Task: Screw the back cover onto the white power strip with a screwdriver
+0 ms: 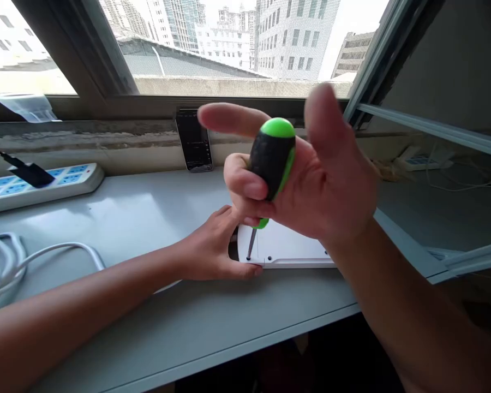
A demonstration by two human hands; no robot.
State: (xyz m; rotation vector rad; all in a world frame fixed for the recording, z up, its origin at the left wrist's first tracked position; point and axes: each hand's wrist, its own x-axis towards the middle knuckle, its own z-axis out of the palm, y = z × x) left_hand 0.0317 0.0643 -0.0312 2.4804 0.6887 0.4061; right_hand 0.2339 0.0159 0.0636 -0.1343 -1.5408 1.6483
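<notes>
A screwdriver [271,164] with a black and green handle is held in my right hand [327,180]. The lower fingers curl around the handle, while the thumb and index finger stick out away from it. Its metal shaft slants down, and the tip sits at a screw hole in the front left corner of a flat white plastic case [297,240]. My left hand [213,245] grips the left end of this case, thumb along its front edge, other fingers partly hidden behind. More small dark screw holes show along the front. My right hand and forearm cover part of the case.
The case lies on a grey desk [147,327] below a window. Behind it a phone [193,139] leans against the wall. To the left are a white power strip [77,183] with a black plug [35,173] and a coiled white cable [8,262]. A metal-framed pane [433,125] stands at right.
</notes>
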